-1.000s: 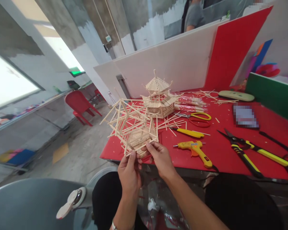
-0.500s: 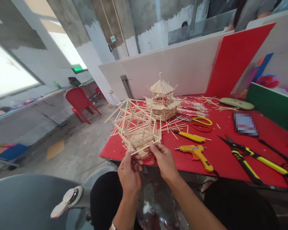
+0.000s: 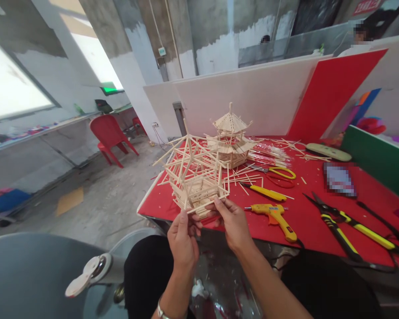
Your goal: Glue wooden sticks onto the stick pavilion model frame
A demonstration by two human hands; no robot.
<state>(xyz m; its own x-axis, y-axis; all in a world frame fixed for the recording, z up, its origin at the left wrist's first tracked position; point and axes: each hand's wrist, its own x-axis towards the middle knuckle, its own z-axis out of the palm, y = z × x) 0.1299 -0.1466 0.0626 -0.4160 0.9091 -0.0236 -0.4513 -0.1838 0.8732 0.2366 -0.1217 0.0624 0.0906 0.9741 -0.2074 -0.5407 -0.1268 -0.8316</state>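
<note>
An open-frame pavilion model (image 3: 192,155) made of thin wooden sticks stands at the near left edge of the red table. At its front low edge, my left hand (image 3: 183,241) pinches the left end of a wooden stick (image 3: 202,207) between thumb and finger. Closer to the stick's other end, my right hand (image 3: 233,221) pinches it the same way. Whether the stick touches the model's base I cannot tell; my fingers partly cover that area. Just behind is a second stick pavilion (image 3: 231,137) with a covered two-tier roof.
On the red table (image 3: 219,237) lie a yellow glue gun (image 3: 275,217), a utility knife (image 3: 267,192), scissors (image 3: 281,173), large cutters (image 3: 344,221) and bagged sticks (image 3: 269,153). White boards (image 3: 246,99) stand behind. A red chair (image 3: 111,135) is at left. A person (image 3: 359,42) appears beyond the boards.
The view has shifted slightly, so the models and hands appear a little further right. Both hands keep their pinch on the stick. Different parts of people show behind the boards.
</note>
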